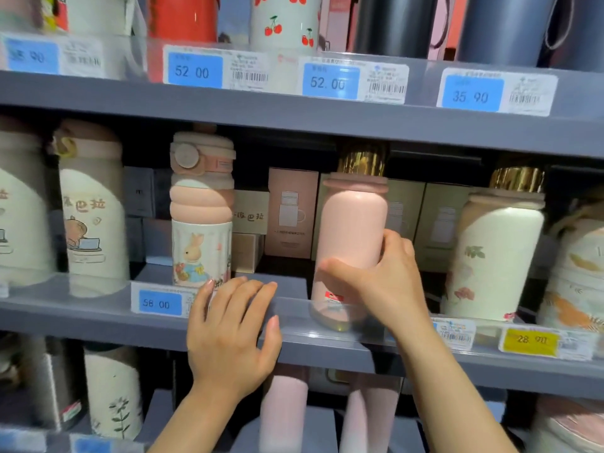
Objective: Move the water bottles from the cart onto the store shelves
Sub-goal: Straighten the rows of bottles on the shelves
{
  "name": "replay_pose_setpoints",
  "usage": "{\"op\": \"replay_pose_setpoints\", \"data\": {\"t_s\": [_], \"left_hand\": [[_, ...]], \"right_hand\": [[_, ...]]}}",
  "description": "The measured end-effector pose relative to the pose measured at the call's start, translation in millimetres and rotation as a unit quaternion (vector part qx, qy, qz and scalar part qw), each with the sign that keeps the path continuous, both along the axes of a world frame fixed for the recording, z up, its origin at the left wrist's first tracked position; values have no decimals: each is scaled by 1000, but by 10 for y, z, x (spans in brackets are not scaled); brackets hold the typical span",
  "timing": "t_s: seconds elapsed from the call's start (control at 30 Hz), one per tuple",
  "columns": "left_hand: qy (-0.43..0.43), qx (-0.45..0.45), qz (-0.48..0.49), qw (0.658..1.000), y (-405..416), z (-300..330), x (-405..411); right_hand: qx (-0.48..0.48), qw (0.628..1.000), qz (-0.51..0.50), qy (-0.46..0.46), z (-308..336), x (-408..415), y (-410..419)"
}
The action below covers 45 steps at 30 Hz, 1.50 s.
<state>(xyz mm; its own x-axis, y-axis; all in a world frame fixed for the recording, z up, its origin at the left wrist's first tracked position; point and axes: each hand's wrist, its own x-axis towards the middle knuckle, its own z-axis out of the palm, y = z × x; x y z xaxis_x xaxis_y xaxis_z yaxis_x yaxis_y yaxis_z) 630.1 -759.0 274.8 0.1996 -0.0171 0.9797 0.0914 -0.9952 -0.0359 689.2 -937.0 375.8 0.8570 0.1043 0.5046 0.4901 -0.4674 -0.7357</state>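
While right hand grips pink bottle upright on middle shelf | left hand flat, fingers relaxed, on shelf edge

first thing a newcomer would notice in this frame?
Probably the plain pink bottle with a gold cap, centre of the middle shelf, gripped by the right hand behind the clear rail. Next, the left hand resting flat on that rail beside the rabbit-print bottle. Then the blue price tags along the shelf above.
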Motion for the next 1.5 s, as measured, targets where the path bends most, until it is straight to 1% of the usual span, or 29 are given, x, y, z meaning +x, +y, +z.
{"op": "replay_pose_setpoints", "data": {"t_s": [0.07,0.13,0.2,0.3,0.37,0.43,0.5,0.53,0.6,0.67,0.73,0.87,0.93,0.97,1.03,1.13,1.2,1.23,1.3,1.4,1.43,1.5], "left_hand": [[1,-2,-2,1000,-2,3,3],[3,-4,-3,1000,0,12,11],[3,-3,-5,1000,13,17,18],[-4,5,-2,1000,18,3,31],[-9,6,-4,1000,15,-6,33],[-9,4,-7,1000,13,-15,32],[-10,3,-8,1000,11,-20,33],[-9,3,-8,1000,12,-22,35],[-7,4,-10,1000,12,-26,35],[-6,6,-14,1000,20,-26,30],[-7,7,-15,1000,26,-26,30],[-10,8,-13,1000,29,-19,46],[-10,9,-12,1000,32,-24,49],[-11,10,-11,1000,35,-33,49],[-14,11,-10,1000,38,-46,48],[-13,12,-6,1000,36,-49,51],[-12,14,-5,1000,38,-45,52],[-12,16,-5,1000,40,-44,52],[-16,21,-6,1000,44,-37,54],[-19,27,-2,999,52,-36,54],[-19,27,-1,999,54,-38,53],[-18,28,0,999,56,-44,54]], "right_hand": [[-16,999,-34,-14,-21,-40,61],[-23,999,-40,-13,-22,-48,78],[-15,1000,4,10,-20,-37,44],[22,991,121,47,-13,-23,-66],[48,987,139,59,-13,-16,-115],[46,993,99,45,-39,-4,-98],[-8,1000,14,6,-69,-25,-19],[-48,998,-37,-17,-88,-42,30],[-118,983,-127,-60,-118,-86,123],[-149,972,-163,-78,-130,-112,180],[-146,976,-148,-70,-129,-104,174],[-81,996,-29,0,-75,-47,42],[-40,999,26,26,-66,-7,-17],[-26,999,35,31,-69,4,-28],[-31,999,13,19,-87,-6,0],[-120,986,-105,-39,-129,-67,118],[-150,975,-154,-56,-139,-100,190],[-151,975,-156,-53,-137,-105,202],[-137,983,-120,-31,-133,-80,168],[-89,996,-10,7,-97,-54,41],[-74,997,13,15,-88,-53,10],[-81,997,10,6,-96,-51,-2]]}}
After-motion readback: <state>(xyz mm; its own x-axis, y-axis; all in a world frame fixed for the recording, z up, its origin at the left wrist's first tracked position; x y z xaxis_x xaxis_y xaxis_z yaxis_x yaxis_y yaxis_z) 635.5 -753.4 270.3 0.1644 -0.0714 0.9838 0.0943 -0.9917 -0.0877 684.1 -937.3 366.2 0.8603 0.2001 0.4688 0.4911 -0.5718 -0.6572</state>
